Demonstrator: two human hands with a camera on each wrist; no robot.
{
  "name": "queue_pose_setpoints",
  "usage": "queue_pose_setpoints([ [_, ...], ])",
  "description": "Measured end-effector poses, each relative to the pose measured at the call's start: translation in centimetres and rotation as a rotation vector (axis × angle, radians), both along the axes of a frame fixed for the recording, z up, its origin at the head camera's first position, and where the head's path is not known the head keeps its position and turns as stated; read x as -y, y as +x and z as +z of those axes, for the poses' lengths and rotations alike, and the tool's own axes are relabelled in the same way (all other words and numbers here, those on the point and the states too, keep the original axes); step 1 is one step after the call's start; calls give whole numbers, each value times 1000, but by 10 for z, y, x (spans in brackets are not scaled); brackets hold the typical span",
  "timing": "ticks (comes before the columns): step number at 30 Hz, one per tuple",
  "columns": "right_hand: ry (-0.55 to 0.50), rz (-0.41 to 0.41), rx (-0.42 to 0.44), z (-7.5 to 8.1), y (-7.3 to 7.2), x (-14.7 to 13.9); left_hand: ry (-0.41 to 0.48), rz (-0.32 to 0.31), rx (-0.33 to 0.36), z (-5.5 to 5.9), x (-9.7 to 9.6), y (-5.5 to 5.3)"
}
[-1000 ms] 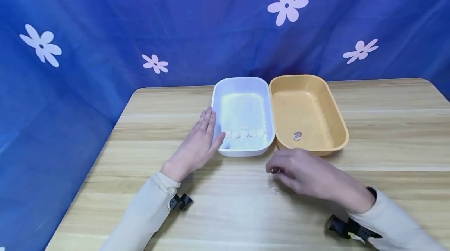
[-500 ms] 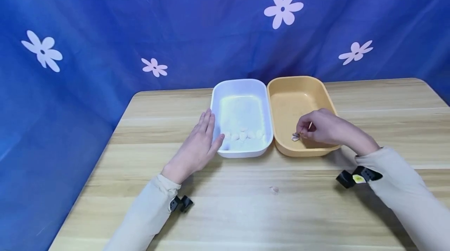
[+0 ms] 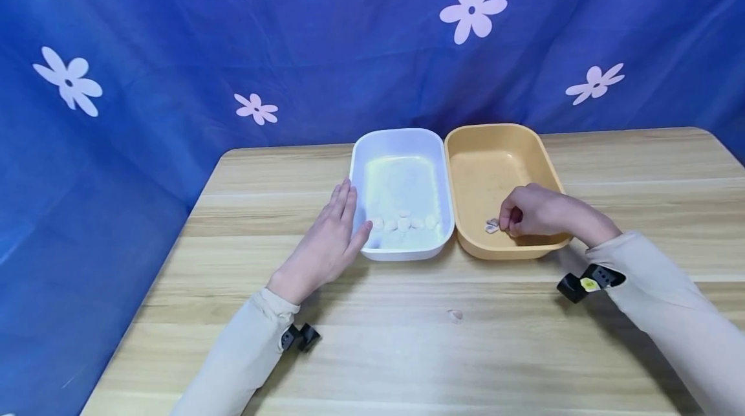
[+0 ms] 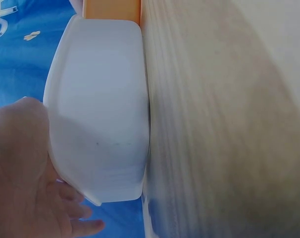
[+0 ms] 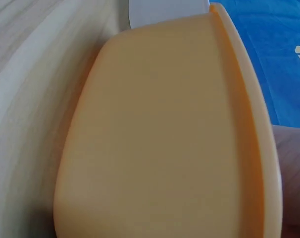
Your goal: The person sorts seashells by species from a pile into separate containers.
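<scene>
My right hand [image 3: 532, 210] reaches down into the orange tray [image 3: 555, 170], its thumb and fingertips pinched together low over the tray floor. The small shell carried in this pinch is mostly hidden by the fingers. Right beside the fingertips lie a few small grey-brown shells [image 3: 491, 226]. My left hand [image 3: 320, 241] lies with straight fingers along the left side of the white tray [image 3: 401, 254]. In the left wrist view its palm and fingers rest at the rim of the white tray [image 4: 98, 109]. Several pale shells [image 3: 403, 224] sit in the near part of that tray.
A single small pale shell [image 3: 455, 316] lies on the wooden table [image 3: 372, 364] in front of the trays. Both trays stand side by side, near the table's back edge. Behind them hangs a blue curtain [image 3: 349, 47] with flower prints.
My right hand has moved from the table in front into the orange tray, carrying a small dark shell, then shifted slightly right there. The left hand has stayed at the white tray.
</scene>
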State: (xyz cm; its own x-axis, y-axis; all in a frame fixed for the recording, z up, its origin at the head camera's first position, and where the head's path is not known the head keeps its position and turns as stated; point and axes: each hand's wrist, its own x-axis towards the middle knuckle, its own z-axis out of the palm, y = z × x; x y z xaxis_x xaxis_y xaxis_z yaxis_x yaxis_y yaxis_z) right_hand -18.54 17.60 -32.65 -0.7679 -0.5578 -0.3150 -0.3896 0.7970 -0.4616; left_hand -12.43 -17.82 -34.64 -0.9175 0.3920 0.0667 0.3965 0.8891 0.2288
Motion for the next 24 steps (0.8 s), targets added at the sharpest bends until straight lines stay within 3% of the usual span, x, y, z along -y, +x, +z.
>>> queue_pose_setpoints([
  [10,16,-52,-160,1,1,1,11,10,9,1,0,0],
  [16,128,-69,-151,2,6,6,17,13,1,0,1,1],
  [24,126,-61,-198,-3,7,9,30,6,3,-1,0,1],
])
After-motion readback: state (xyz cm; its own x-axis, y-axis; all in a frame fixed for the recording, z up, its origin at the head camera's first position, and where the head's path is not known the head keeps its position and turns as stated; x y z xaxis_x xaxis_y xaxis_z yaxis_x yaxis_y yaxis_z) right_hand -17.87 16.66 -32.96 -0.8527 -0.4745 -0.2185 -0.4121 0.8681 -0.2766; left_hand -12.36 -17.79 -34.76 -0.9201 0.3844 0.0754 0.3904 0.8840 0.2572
